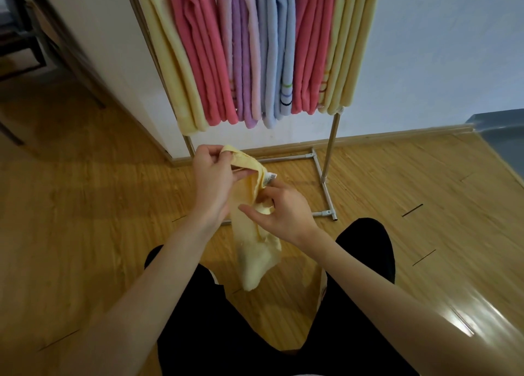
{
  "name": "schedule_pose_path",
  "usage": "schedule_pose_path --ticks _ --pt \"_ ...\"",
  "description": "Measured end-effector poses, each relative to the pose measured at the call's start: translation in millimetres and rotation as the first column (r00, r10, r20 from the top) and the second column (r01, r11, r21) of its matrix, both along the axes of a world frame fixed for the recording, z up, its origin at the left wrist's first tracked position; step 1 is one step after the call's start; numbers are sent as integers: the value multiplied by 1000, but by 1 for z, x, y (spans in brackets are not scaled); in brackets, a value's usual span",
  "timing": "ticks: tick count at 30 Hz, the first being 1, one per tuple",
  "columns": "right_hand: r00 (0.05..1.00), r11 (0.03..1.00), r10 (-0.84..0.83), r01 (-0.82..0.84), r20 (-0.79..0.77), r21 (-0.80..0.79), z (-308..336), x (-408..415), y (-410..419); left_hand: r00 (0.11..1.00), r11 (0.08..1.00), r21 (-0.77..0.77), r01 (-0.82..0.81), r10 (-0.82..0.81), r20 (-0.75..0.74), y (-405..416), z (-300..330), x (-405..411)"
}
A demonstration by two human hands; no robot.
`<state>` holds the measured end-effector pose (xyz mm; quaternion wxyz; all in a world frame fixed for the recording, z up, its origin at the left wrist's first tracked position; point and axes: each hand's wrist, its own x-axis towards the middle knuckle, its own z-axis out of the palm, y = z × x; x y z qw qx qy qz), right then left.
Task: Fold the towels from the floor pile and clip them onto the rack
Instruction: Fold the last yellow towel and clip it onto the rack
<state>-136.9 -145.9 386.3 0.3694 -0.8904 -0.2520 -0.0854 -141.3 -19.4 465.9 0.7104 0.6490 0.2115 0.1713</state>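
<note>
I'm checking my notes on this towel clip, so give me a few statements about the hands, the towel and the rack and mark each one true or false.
1. Both hands hold the same yellow towel. True: the left hand grips its top end and the right hand pinches it lower down.
2. The towel in hand lies flat on the floor. False: it hangs in the air between the hands.
3. Towels already hang on the rack. True: yellow, pink, purple and blue ones hang side by side.
4. The hanging towels are all one colour. False: there are several colours.
5. A white label shows on the held towel. True.
</note>
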Motion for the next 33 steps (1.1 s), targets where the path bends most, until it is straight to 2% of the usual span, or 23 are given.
schedule_pose_path --ticks 9,14,18,20,24,28,33 --pt "1000 994 -30 30 -5 105 2 7 -27 999 999 -46 -18 20 50 4 16 6" --pt "999 984 -24 18 33 176 17 23 -57 1000 995 98 0 -1 9 18 17 6" --pt "999 989 10 -18 49 150 28 42 -69 993 957 270 106 -87 -81 34 19 2" --pt "998 993 31 -37 52 115 32 49 -70 979 890 417 185 -130 -157 44 22 1" --pt "995 995 90 -92 47 39 40 59 -72 939 662 669 337 -186 -289 57 32 -3" --pt "996 995 95 -95 3 37 44 62 -72 883 464 753 467 -206 -421 62 43 -7" --pt "993 986 119 -121 16 112 50 57 -71 866 360 788 500 -188 -463 67 49 -10"
